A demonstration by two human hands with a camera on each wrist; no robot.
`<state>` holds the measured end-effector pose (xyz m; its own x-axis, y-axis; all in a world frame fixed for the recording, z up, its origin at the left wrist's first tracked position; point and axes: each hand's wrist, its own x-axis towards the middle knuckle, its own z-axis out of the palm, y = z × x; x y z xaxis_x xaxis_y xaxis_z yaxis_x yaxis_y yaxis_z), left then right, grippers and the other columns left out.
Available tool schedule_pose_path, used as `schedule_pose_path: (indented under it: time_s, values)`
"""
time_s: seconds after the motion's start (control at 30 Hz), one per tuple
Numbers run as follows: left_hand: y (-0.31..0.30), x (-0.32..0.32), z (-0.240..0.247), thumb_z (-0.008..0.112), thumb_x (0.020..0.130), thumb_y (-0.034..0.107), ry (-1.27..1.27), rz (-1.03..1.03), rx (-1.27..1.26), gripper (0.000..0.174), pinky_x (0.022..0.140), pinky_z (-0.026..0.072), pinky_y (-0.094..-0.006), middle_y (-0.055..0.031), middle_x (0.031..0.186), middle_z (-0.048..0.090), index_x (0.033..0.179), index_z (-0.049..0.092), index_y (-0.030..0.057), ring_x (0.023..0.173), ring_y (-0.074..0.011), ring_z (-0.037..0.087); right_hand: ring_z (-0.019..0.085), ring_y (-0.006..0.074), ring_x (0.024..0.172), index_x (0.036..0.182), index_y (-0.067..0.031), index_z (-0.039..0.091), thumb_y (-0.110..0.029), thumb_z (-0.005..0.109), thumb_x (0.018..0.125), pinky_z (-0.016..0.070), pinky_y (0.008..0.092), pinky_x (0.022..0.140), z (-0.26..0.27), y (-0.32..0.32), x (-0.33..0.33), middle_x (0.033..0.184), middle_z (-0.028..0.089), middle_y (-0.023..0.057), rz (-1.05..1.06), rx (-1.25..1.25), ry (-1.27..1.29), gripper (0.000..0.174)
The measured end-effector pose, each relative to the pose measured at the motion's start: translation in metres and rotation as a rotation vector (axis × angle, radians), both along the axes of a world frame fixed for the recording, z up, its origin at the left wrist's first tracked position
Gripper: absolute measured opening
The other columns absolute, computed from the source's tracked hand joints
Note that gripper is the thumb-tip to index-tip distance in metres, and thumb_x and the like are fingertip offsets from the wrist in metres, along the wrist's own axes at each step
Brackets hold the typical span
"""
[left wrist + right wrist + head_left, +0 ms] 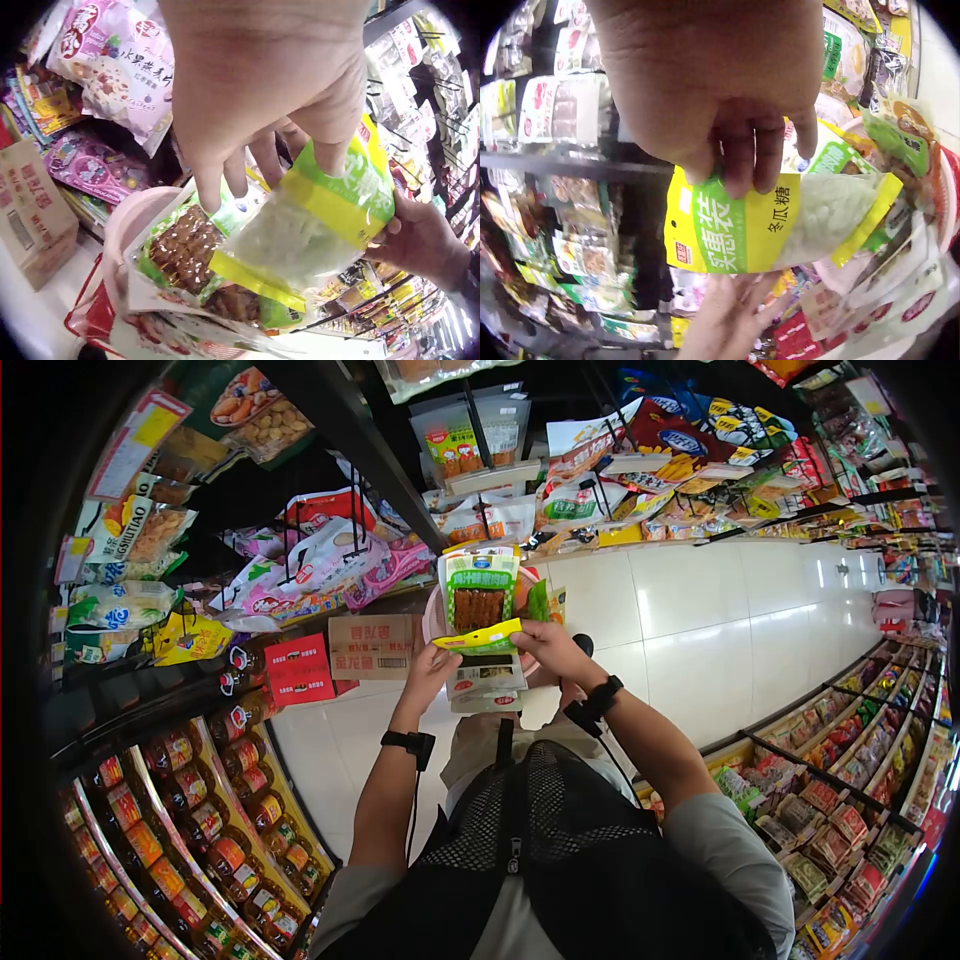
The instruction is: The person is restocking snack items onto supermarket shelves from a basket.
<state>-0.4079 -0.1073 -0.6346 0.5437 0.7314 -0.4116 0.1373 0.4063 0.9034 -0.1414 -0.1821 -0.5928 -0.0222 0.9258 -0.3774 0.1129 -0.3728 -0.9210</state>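
A yellow-and-green bag of winter melon candy (780, 217), with a clear window showing pale pieces, is held between both hands. In the head view my left hand (428, 678) pinches its left end, while my right hand (556, 652) grips the right end. The left wrist view shows my left thumb (330, 159) lying over the bag's printed front, other fingers partly behind it. Right below is a pink basket (124, 225) with several packets inside, among them a green-and-white packet of brown meat snack (480, 605). The bag overlaps this packet in the head view.
A cardboard box (378, 647) and a red box (298, 668) stand left of the basket. Hanging snack bags (480, 445) line the rack ahead. Bottled goods (180, 830) fill shelves at lower left, and packet bins (830, 830) stand at right. A tiled floor (700, 620) runs between.
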Motion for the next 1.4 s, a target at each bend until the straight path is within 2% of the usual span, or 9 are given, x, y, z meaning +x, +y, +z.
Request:
schedule_pose_path:
  time_s: [0.07,0.33,0.53,0.63,0.77,1.07,1.23,1.3,1.4]
  values:
    - [-0.002,0.011,0.014,0.064,0.095,0.011,-0.143,0.019,0.000,0.035,0.099,0.0452,-0.0306,-0.0049,0.121,0.062,0.127,0.055,0.0024,0.115,-0.0149,0.057,0.056,0.0073,0.075,0.099,-0.0012,0.066,-0.025,0.055,0.102,0.0462,0.0265,0.066,0.041,0.003,0.011,0.083,0.060,-0.0027,-0.007,0.007,0.102,0.026]
    - [-0.011,0.059,0.065,0.062,0.096,0.012,-0.252,-0.286,-0.116,0.045,0.098,0.0440,-0.0288,-0.0041,0.128,0.058,0.138,0.049,0.0034,0.113,-0.0121,0.056,0.045,0.0017,0.059,0.102,-0.0027,0.065,-0.018,0.055,0.102,0.0395,0.0161,0.056,0.090,0.000,0.047,0.076,0.057,-0.0056,-0.512,-0.100,0.790,0.018]
    - [-0.039,0.100,0.060,0.065,0.095,0.015,-0.300,-0.223,-0.210,0.044,0.094,0.0456,-0.0280,-0.0041,0.124,0.060,0.134,0.050,0.0024,0.108,-0.0119,0.057,0.054,0.0041,0.067,0.103,-0.0048,0.063,-0.018,0.056,0.101,0.0479,0.0189,0.065,0.080,-0.039,0.078,0.083,0.062,-0.0035,-0.558,-0.046,0.784,0.016]
    - [-0.052,0.113,0.059,0.064,0.095,0.014,-0.314,-0.184,-0.269,0.043,0.095,0.0451,-0.0283,-0.0042,0.124,0.060,0.134,0.051,0.0027,0.109,-0.0123,0.057,0.061,0.0076,0.080,0.105,-0.0052,0.062,-0.018,0.056,0.101,0.0512,0.0241,0.073,0.094,-0.059,0.072,0.094,0.066,-0.0007,-0.599,-0.145,0.538,0.014]
    - [-0.068,0.128,0.070,0.065,0.094,0.014,-0.311,-0.115,-0.264,0.041,0.094,0.0474,-0.0291,-0.0053,0.121,0.062,0.131,0.052,0.0015,0.109,-0.0135,0.059,0.060,0.0150,0.107,0.134,-0.0021,0.053,-0.008,0.062,0.095,0.0493,0.0300,0.092,0.066,-0.101,0.064,0.120,0.064,0.0067,-0.437,-0.172,0.427,0.040]
    - [-0.130,0.121,0.060,0.068,0.093,0.018,-0.172,-0.009,-0.208,0.052,0.094,0.0498,-0.0312,-0.0069,0.124,0.060,0.136,0.045,0.0015,0.111,-0.0137,0.059,0.060,0.0218,0.113,0.133,0.0019,0.050,-0.006,0.057,0.097,0.0480,0.0358,0.100,0.016,-0.131,0.074,0.125,0.062,0.0103,-0.208,-0.341,0.805,0.037]
    - [-0.130,0.084,0.088,0.069,0.092,0.014,0.029,0.040,-0.193,0.061,0.100,0.0465,-0.0333,-0.0068,0.132,0.055,0.143,0.037,0.0053,0.120,-0.0157,0.053,0.060,0.0208,0.113,0.132,0.0007,0.052,-0.006,0.059,0.096,0.0479,0.0362,0.100,0.025,-0.098,0.046,0.126,0.062,0.0099,-0.044,-0.208,0.821,0.037]
    - [-0.126,0.069,0.071,0.070,0.092,0.014,-0.111,0.085,-0.089,0.060,0.102,0.0447,-0.0340,-0.0073,0.131,0.056,0.143,0.038,0.0052,0.121,-0.0161,0.052,0.057,0.0216,0.118,0.135,0.0006,0.049,-0.003,0.056,0.096,0.0444,0.0363,0.103,0.035,-0.087,0.033,0.129,0.060,0.0100,-0.002,-0.172,0.735,0.040]
    - [-0.112,0.053,0.121,0.069,0.091,0.009,-0.188,0.149,-0.009,0.055,0.097,0.0475,-0.0315,-0.0077,0.127,0.058,0.139,0.041,0.0021,0.114,-0.0162,0.057,0.055,0.0209,0.121,0.140,-0.0023,0.043,-0.003,0.060,0.094,0.0426,0.0368,0.105,0.066,-0.078,0.010,0.133,0.057,0.0084,0.024,-0.013,0.669,0.049]
